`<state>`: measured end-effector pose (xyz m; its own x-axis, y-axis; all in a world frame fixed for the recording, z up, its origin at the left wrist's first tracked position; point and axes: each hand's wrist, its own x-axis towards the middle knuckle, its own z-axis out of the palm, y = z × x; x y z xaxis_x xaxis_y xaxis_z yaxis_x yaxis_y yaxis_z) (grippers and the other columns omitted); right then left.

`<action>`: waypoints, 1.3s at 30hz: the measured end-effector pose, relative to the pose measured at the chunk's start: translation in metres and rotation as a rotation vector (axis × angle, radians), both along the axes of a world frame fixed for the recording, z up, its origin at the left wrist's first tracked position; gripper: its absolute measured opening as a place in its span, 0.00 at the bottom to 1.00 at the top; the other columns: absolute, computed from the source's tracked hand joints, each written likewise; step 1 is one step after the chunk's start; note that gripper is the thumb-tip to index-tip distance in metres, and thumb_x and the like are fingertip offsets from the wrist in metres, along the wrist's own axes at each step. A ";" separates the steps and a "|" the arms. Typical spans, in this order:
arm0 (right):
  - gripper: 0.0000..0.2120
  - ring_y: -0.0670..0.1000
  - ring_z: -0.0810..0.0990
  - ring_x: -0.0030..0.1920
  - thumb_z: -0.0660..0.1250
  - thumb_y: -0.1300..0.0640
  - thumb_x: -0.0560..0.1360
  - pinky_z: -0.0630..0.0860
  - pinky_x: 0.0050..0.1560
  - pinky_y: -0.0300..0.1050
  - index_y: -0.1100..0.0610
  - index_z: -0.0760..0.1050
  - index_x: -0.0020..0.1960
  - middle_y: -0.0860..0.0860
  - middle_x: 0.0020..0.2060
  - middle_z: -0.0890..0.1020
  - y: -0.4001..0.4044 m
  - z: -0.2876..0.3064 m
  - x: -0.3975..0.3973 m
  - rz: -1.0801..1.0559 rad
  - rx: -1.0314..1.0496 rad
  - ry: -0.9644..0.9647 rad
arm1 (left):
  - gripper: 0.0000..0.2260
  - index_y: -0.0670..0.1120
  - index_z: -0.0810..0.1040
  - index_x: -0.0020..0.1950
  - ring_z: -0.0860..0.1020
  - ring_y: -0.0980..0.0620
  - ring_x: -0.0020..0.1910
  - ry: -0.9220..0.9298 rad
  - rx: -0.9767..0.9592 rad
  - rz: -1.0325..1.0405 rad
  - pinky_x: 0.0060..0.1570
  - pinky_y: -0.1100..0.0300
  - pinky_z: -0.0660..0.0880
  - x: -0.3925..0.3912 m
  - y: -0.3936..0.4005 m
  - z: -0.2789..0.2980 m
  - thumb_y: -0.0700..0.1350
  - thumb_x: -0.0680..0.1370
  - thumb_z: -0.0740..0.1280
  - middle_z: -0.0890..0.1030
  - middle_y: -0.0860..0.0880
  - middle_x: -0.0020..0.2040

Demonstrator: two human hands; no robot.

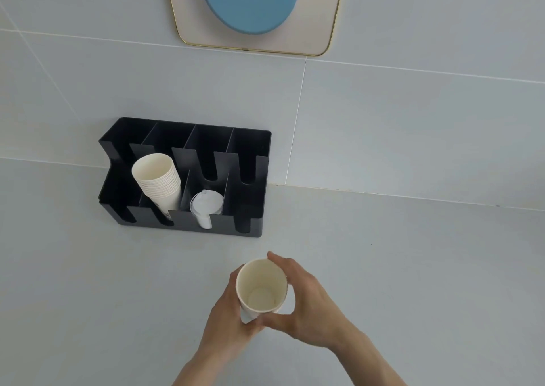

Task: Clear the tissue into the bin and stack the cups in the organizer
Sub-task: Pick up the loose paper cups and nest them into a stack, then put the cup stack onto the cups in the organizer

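Note:
I hold a cream paper cup (pixel 261 286) upright above the grey counter, its open mouth facing me. My left hand (pixel 228 323) wraps its left side and base, and my right hand (pixel 309 306) clasps its right side. A black slotted organizer (pixel 253 149) stands against the wall beyond the cup. A stack of several paper cups (pixel 157 179) leans in its second slot from the left. Clear plastic lids (pixel 206 205) sit in the slot beside that stack. No tissue or bin is in view.
The grey counter (pixel 398 267) runs out to both sides and meets a tiled wall at the back. A gold-framed mirror (pixel 309 16) hangs above the organizer, with a blue round shape in it.

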<state>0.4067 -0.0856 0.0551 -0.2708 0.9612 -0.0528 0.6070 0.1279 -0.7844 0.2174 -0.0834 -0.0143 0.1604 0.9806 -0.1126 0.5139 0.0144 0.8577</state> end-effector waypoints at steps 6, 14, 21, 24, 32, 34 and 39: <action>0.45 0.43 0.71 0.69 0.73 0.35 0.72 0.73 0.69 0.49 0.45 0.55 0.81 0.40 0.72 0.72 -0.001 -0.012 0.002 -0.010 -0.064 -0.027 | 0.45 0.70 0.59 0.71 0.74 0.67 0.62 -0.024 -0.015 -0.008 0.52 0.66 0.75 0.000 0.001 0.001 0.62 0.61 0.80 0.72 0.70 0.66; 0.47 0.44 0.71 0.70 0.72 0.31 0.69 0.73 0.69 0.52 0.42 0.55 0.80 0.38 0.73 0.71 0.002 -0.012 0.002 -0.044 -0.098 -0.046 | 0.46 0.71 0.58 0.71 0.72 0.70 0.62 -0.004 -0.053 -0.015 0.52 0.67 0.74 0.000 0.001 0.007 0.59 0.62 0.82 0.71 0.72 0.66; 0.48 0.38 0.74 0.67 0.75 0.32 0.68 0.77 0.65 0.46 0.39 0.56 0.80 0.35 0.70 0.72 -0.007 -0.011 0.003 -0.145 -0.165 0.082 | 0.52 0.65 0.53 0.77 0.70 0.62 0.68 0.062 -0.161 -0.100 0.62 0.60 0.73 -0.017 0.002 0.023 0.57 0.60 0.80 0.67 0.70 0.70; 0.41 0.40 0.79 0.63 0.76 0.40 0.72 0.80 0.60 0.43 0.45 0.62 0.79 0.41 0.69 0.75 -0.007 -0.008 0.010 -0.292 -0.235 0.194 | 0.47 0.58 0.61 0.77 0.71 0.59 0.71 0.022 -0.296 -0.118 0.72 0.56 0.68 -0.040 0.004 0.032 0.50 0.64 0.82 0.71 0.60 0.72; 0.16 0.46 0.86 0.48 0.73 0.49 0.76 0.83 0.58 0.48 0.58 0.82 0.59 0.45 0.50 0.85 0.004 0.008 0.018 -0.472 -0.522 0.313 | 0.11 0.50 0.83 0.58 0.86 0.56 0.49 -0.168 -0.537 0.100 0.52 0.60 0.81 -0.055 0.028 0.074 0.53 0.79 0.71 0.86 0.49 0.56; 0.19 0.46 0.82 0.41 0.71 0.51 0.75 0.82 0.53 0.45 0.68 0.80 0.51 0.48 0.41 0.79 0.008 0.010 0.016 -0.458 -0.534 0.290 | 0.10 0.49 0.84 0.55 0.86 0.52 0.49 -0.173 -0.552 0.136 0.48 0.59 0.83 -0.047 0.032 0.081 0.54 0.80 0.69 0.86 0.47 0.54; 0.08 0.46 0.78 0.36 0.68 0.55 0.74 0.77 0.43 0.40 0.56 0.75 0.38 0.52 0.37 0.72 0.010 0.017 0.007 -0.389 -0.569 0.247 | 0.12 0.45 0.87 0.51 0.87 0.44 0.49 -0.145 -0.617 0.134 0.47 0.56 0.85 -0.031 0.035 0.085 0.51 0.80 0.69 0.87 0.44 0.50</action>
